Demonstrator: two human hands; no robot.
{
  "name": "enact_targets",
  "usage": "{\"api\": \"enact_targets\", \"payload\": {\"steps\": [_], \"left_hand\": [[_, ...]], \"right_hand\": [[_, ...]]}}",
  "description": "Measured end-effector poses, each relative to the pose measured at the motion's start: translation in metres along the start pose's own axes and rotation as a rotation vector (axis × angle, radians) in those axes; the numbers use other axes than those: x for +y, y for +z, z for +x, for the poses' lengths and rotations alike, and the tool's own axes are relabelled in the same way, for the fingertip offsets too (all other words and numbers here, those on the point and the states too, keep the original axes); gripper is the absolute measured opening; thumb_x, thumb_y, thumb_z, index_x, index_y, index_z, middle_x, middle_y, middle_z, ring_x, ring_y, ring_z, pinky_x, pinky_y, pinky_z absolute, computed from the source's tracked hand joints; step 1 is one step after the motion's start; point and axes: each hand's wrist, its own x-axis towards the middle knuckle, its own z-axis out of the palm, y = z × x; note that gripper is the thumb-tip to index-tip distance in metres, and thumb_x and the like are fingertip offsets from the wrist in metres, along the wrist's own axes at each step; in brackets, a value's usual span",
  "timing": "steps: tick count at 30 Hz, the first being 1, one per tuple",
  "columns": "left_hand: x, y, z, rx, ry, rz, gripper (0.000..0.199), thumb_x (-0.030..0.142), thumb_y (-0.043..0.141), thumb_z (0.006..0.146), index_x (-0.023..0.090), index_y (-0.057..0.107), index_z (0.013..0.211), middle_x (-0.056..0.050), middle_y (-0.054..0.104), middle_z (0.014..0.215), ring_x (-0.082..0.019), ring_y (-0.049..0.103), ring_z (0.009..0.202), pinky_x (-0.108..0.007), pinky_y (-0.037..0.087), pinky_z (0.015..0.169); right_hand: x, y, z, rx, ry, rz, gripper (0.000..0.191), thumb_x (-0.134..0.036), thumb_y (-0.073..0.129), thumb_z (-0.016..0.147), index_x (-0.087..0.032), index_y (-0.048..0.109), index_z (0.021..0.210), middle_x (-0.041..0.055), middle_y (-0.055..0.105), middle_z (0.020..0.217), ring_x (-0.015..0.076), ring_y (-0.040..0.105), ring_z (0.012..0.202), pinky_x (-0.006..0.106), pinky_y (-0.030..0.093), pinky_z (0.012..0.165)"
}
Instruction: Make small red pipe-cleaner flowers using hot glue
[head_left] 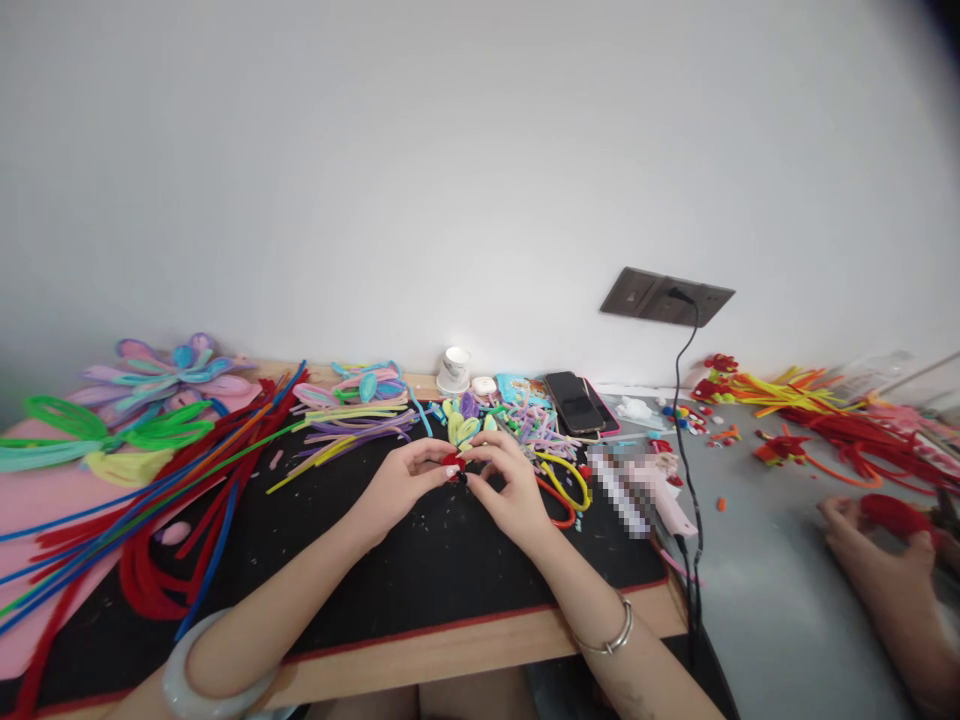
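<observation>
Above the black mat (420,590), my left hand (409,482) and my right hand (504,482) meet fingertip to fingertip. Between them is a small red piece (455,466) with a dark bit at its lower right; the fingers of both hands are pinched round it and hide part of it. Just behind the fingertips lies a pale yellow looped flower shape (459,425). Yellow and orange bent stems (564,484) rest to the right of my right hand.
Colourful stems (352,425) and a large petalled flower (176,372) lie left. Behind are a paper cup (454,368) and a phone (574,403). A black cable (679,400) hangs from the wall socket (666,297). At right, another person's hand (874,550) holds a red piece.
</observation>
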Motion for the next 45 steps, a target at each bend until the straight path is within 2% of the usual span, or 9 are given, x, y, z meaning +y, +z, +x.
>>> {"api": "enact_targets", "payload": {"steps": [3, 7, 11, 16, 24, 30, 34, 40, 45], "left_hand": [[-0.0016, -0.0004, 0.0005, -0.033, 0.03, 0.025, 0.027, 0.023, 0.069, 0.07, 0.017, 0.064, 0.095, -0.006, 0.071, 0.094, -0.02, 0.065, 0.089, -0.035, 0.048, 0.088], [-0.0018, 0.0001, 0.0001, -0.054, 0.035, 0.058, 0.025, 0.02, 0.069, 0.069, 0.016, 0.064, 0.093, -0.006, 0.071, 0.094, -0.021, 0.066, 0.089, -0.036, 0.049, 0.087], [-0.001, 0.0012, -0.001, -0.059, 0.036, 0.063, 0.025, 0.018, 0.068, 0.068, 0.016, 0.063, 0.092, -0.007, 0.071, 0.094, -0.021, 0.066, 0.09, -0.036, 0.049, 0.088], [-0.0011, 0.0015, 0.0005, -0.069, 0.04, 0.064, 0.024, 0.017, 0.068, 0.068, 0.016, 0.063, 0.091, -0.006, 0.071, 0.092, -0.021, 0.067, 0.089, -0.036, 0.05, 0.087], [0.0011, 0.0042, 0.0002, -0.072, 0.05, 0.073, 0.023, 0.022, 0.069, 0.069, 0.016, 0.063, 0.091, -0.005, 0.071, 0.089, -0.02, 0.067, 0.086, -0.035, 0.05, 0.086], [0.0001, 0.0025, 0.0005, -0.026, 0.045, 0.086, 0.023, 0.025, 0.07, 0.069, 0.016, 0.064, 0.089, -0.005, 0.072, 0.088, -0.02, 0.067, 0.086, -0.034, 0.05, 0.085], [0.0024, 0.0019, -0.0003, 0.029, 0.038, 0.096, 0.02, 0.029, 0.068, 0.072, 0.017, 0.065, 0.088, -0.005, 0.072, 0.086, -0.02, 0.067, 0.083, -0.034, 0.051, 0.082], [0.0042, 0.0018, -0.0009, 0.089, -0.001, 0.037, 0.024, 0.033, 0.067, 0.072, 0.016, 0.066, 0.09, -0.007, 0.072, 0.086, -0.021, 0.067, 0.08, -0.034, 0.052, 0.076], [0.0032, 0.0017, -0.0004, 0.109, -0.022, -0.02, 0.028, 0.033, 0.07, 0.07, 0.016, 0.066, 0.091, -0.007, 0.071, 0.087, -0.021, 0.067, 0.083, -0.035, 0.053, 0.077]], "right_hand": [[0.0, 0.0008, -0.0008, -0.029, -0.004, -0.006, 0.019, -0.013, 0.059, 0.081, -0.023, 0.068, 0.094, 0.0081, 0.054, 0.109, 0.0182, 0.059, 0.093, 0.027, 0.051, 0.065], [0.0008, 0.0021, -0.0004, -0.014, 0.014, 0.001, 0.011, -0.011, 0.062, 0.079, -0.021, 0.068, 0.08, 0.0069, 0.055, 0.105, 0.0177, 0.059, 0.093, 0.028, 0.05, 0.071], [0.0005, 0.0029, 0.0003, -0.015, 0.007, -0.004, 0.015, -0.008, 0.059, 0.08, -0.019, 0.061, 0.071, 0.0062, 0.056, 0.103, 0.0177, 0.057, 0.095, 0.031, 0.047, 0.079], [-0.0016, 0.0037, -0.0001, -0.03, -0.049, -0.042, 0.018, -0.006, 0.054, 0.081, -0.019, 0.053, 0.07, 0.0052, 0.054, 0.096, 0.0171, 0.055, 0.093, 0.033, 0.043, 0.085], [-0.0038, 0.0031, -0.0007, 0.025, -0.087, -0.101, 0.018, -0.007, 0.049, 0.083, -0.019, 0.049, 0.07, 0.0042, 0.05, 0.09, 0.0163, 0.052, 0.088, 0.03, 0.042, 0.08], [-0.0026, -0.0036, 0.0012, 0.187, -0.055, -0.144, 0.019, -0.008, 0.049, 0.083, -0.019, 0.048, 0.068, 0.0031, 0.049, 0.085, 0.0163, 0.051, 0.081, 0.03, 0.041, 0.073], [0.0007, -0.0055, 0.0019, 0.257, 0.018, -0.102, 0.019, -0.011, 0.051, 0.083, -0.019, 0.048, 0.066, 0.0029, 0.049, 0.083, 0.0151, 0.051, 0.074, 0.026, 0.041, 0.061], [0.0017, -0.0028, 0.0025, 0.175, 0.067, -0.059, 0.016, -0.011, 0.055, 0.08, -0.019, 0.052, 0.066, 0.0037, 0.053, 0.082, 0.0152, 0.053, 0.073, 0.024, 0.042, 0.054], [0.0017, 0.0008, 0.0017, 0.093, 0.081, -0.05, 0.012, -0.008, 0.059, 0.076, -0.02, 0.062, 0.077, 0.0046, 0.054, 0.091, 0.0128, 0.053, 0.068, 0.024, 0.044, 0.052]]}}
